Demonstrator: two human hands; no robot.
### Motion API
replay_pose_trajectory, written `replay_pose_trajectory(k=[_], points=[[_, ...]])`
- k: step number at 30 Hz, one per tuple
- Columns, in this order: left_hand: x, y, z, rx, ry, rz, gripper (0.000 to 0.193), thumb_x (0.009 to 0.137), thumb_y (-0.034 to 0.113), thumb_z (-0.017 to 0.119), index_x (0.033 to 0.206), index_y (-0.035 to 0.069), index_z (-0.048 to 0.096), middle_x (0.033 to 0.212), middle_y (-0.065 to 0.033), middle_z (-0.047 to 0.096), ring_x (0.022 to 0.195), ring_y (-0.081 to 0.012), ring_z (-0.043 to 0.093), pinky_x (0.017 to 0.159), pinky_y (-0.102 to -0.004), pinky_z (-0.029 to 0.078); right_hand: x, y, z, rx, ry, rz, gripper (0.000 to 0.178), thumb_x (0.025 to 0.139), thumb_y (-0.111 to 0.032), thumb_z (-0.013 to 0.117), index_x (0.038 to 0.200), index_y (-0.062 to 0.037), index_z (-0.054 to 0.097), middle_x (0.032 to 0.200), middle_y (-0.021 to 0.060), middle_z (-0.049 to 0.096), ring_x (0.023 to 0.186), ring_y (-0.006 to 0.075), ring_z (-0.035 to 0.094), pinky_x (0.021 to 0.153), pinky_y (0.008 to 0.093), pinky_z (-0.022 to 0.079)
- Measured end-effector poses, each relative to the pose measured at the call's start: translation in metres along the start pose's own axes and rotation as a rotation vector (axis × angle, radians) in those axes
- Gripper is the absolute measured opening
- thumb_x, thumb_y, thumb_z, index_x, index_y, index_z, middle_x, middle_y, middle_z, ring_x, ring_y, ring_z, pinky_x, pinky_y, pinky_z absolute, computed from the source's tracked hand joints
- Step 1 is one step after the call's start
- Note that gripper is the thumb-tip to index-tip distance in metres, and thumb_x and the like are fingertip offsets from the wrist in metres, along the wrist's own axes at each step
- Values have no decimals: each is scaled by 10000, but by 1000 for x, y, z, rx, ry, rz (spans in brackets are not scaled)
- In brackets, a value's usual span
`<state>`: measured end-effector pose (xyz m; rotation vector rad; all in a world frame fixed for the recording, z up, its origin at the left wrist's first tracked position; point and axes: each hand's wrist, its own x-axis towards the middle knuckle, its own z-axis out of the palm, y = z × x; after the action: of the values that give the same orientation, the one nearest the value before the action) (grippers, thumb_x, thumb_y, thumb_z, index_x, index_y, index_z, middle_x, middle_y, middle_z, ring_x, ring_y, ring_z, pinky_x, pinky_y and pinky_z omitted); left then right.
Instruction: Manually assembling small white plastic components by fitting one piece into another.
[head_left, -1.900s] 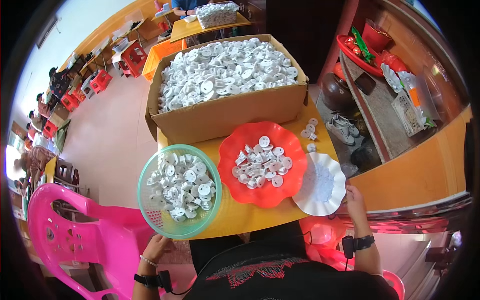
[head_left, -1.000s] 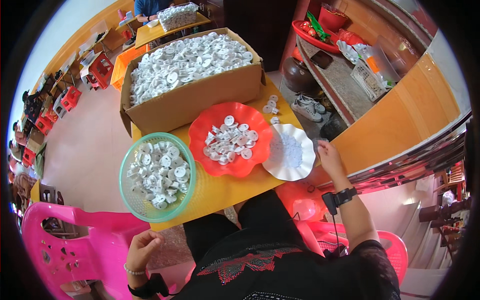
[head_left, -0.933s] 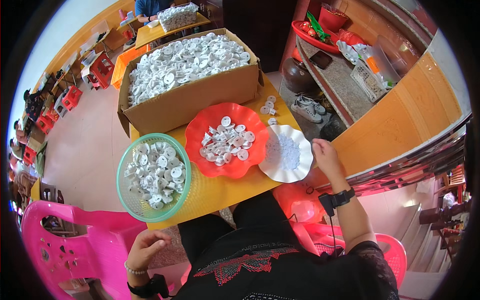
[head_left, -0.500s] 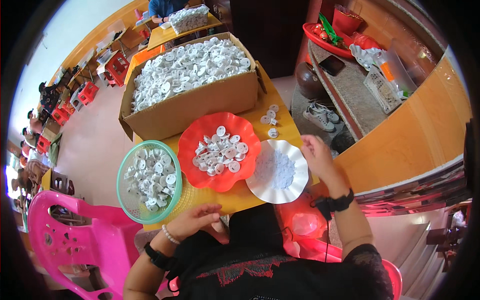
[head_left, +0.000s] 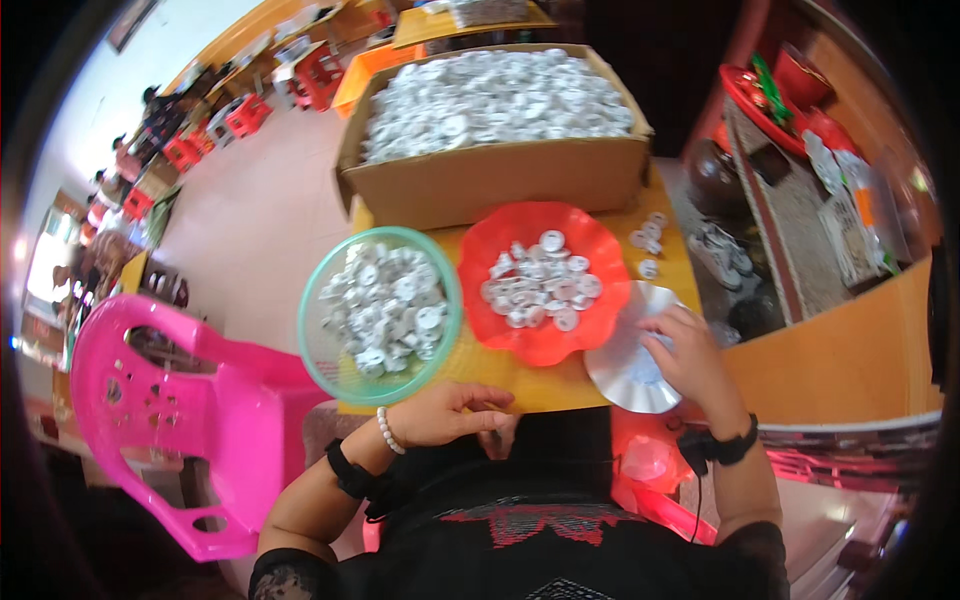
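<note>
My right hand [head_left: 692, 358] reaches over a white wavy-rimmed plate [head_left: 612, 378] holding a heap of small pale bluish-white pieces [head_left: 638, 362]. Its fingers bend down with thumb and forefinger apart, and no held thing shows. By the table's front edge, my left hand [head_left: 448, 412] hovers loosely with fingers apart, part of it hidden. Left of the plate, a red scalloped bowl [head_left: 545, 345] carries small white round-topped plastic parts [head_left: 540, 285]. More such parts [head_left: 392, 300] fill a green mesh basket [head_left: 308, 330] farther left.
A large cardboard box [head_left: 500, 190] heaped with white parts stands at the back of the yellow table [head_left: 680, 255]. A few loose parts [head_left: 648, 238] lie right of the red bowl. A pink chair [head_left: 240, 430] stands at left, a stone ledge [head_left: 775, 230] at right.
My right hand has moved from beyond the plate's right rim to over the pale pieces. My left hand stays near the table edge. The whole view has shifted, putting the table farther right.
</note>
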<state>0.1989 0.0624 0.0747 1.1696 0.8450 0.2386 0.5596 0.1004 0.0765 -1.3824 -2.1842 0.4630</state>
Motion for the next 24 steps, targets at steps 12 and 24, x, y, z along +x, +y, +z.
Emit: replay_pose_trajectory(k=[12,24], points=[[-73,-70,-45,-854,353,-5,759,945,675,314,1302,34,507,1216,-124,611,1072,-218,605,911,-368,475,21,-71,41,-63,-20,-256,160,753,-95,692,910,-97,661,904,86,598,919,291,569,833,403,418],[-100,-15,-27,-129,199,-26,345,943,269,631,1187,25,641,1014,-36,690,926,-85,624,806,-249,507,11,-68,54,-66,102,-192,176,740,-31,688,911,-65,665,947,90,605,909,302,582,816,399,459]])
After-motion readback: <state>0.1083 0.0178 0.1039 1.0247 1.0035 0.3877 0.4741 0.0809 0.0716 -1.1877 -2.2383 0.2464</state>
